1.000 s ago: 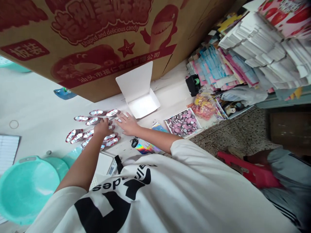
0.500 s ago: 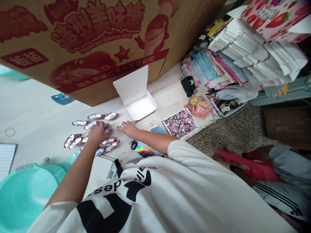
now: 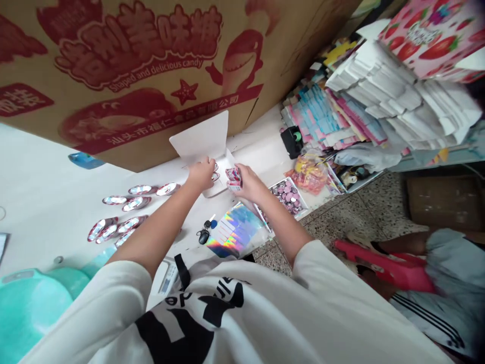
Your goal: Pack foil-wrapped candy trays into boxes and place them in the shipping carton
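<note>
An open white box (image 3: 202, 141) stands in front of me with its lid raised. My left hand (image 3: 202, 175) is at the box's left side, its fingers closed on small red-and-silver packets (image 3: 215, 173) at the box opening. My right hand (image 3: 249, 183) is at the right side, gripping a short stack of red, pink and silver packets (image 3: 234, 177). Exactly what the packets contain cannot be seen. More red-and-silver packets (image 3: 136, 203) lie in groups on the white table, left of the box; my left forearm hides part of them.
A large printed carton (image 3: 159, 116) stands behind the box. On the right are a tray of round pink and silver pieces (image 3: 290, 194), a plastic bag (image 3: 310, 172) and stacked folded cartons (image 3: 394, 86). Keys (image 3: 204, 236), a shiny sheet (image 3: 237, 230) and a teal basin (image 3: 34, 313) lie nearer me.
Both hands have moved right and up, from the packet groups to the white box, with packets in them. Fewer packets show on the table. The view has shifted slightly.
</note>
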